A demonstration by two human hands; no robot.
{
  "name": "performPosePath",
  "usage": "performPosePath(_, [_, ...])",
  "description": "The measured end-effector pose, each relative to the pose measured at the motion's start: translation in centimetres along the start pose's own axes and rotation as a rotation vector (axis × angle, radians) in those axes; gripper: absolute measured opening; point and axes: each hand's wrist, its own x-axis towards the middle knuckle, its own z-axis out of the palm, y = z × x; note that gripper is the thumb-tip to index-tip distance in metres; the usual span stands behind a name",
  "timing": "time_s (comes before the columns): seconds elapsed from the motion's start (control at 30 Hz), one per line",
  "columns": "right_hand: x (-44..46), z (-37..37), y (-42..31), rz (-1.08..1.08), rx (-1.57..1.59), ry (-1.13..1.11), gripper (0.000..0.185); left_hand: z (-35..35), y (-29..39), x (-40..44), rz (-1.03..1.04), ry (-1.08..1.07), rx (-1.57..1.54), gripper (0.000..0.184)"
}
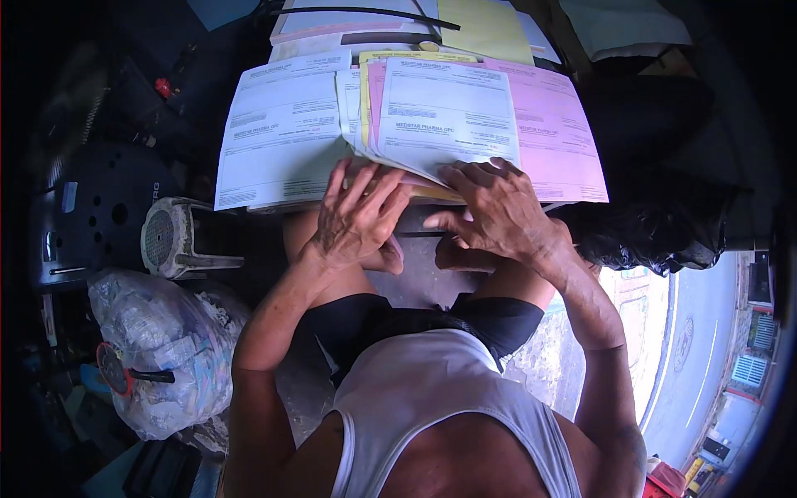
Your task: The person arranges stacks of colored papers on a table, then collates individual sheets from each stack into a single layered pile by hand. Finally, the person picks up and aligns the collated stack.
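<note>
Printed form sheets lie in piles in front of me: a white pile (282,124) on the left, a pink pile (558,137) on the right, and a loose set of white, yellow and pink sheets between them, with a white form (448,100) on top. My left hand (359,212) is at the near edge of the middle set, fingers slightly apart, the fingertips against the lifted sheet edges. My right hand (501,207) rests on the near right corner of the white form, its thumb apart from the fingers. Both palms face down, and no firm grip shows.
Behind the forms are more paper stacks, a yellow sheet (486,33) and a dark thin strip (374,12). At the left stand a plastic stool (170,236) and a stuffed clear plastic bag (166,340). A black plastic bag (664,228) is at the right.
</note>
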Motion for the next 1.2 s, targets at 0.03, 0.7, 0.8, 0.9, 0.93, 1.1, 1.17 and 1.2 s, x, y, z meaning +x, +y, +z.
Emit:
performPosePath(0.03, [0.0, 0.1, -0.1, -0.016, -0.011, 0.049, 0.030, -0.6, 0.0, 0.6, 0.005, 0.017, 0.045, 0.024])
performPosePath(0.7, [-5.1, -8.0, 14.6, -0.310, -0.497, -0.016, 0.038, 11.2, 13.0, 9.5, 0.178, -0.120, -0.031, 0.065])
performPosePath(0.8, [-10.7, -6.0, 17.1, -0.029, -0.326, 0.034, 0.040, 11.8, 13.0, 9.3, 0.246, -0.010, -0.106, 0.045])
performPosePath(0.9, [-14.2, -4.9, 15.6, 0.210, -0.204, -0.031, 0.045, 11.3, 12.4, 10.0, 0.270, -0.010, -0.088, 0.038])
performPosePath(0.93, [-14.7, -4.7, 14.5, 0.260, -0.176, -0.041, 0.046, 11.4, 12.4, 10.0, 0.263, -0.083, -0.112, 0.036])
performPosePath(1.1, [-15.3, -6.1, 11.2, 0.271, -0.134, -0.088, 0.040, 11.9, 11.9, 10.9, 0.268, 0.233, -0.224, 0.019])
performPosePath(1.17, [-14.9, -6.7, 10.2, 0.262, -0.092, -0.148, 0.051, 10.5, 11.6, 11.3, 0.193, 0.173, -0.204, 0.028])
performPosePath(1.2, [-14.4, -6.9, 9.9, 0.200, -0.140, -0.129, 0.045, 9.8, 11.4, 11.3, 0.187, 0.187, -0.165, 0.028])
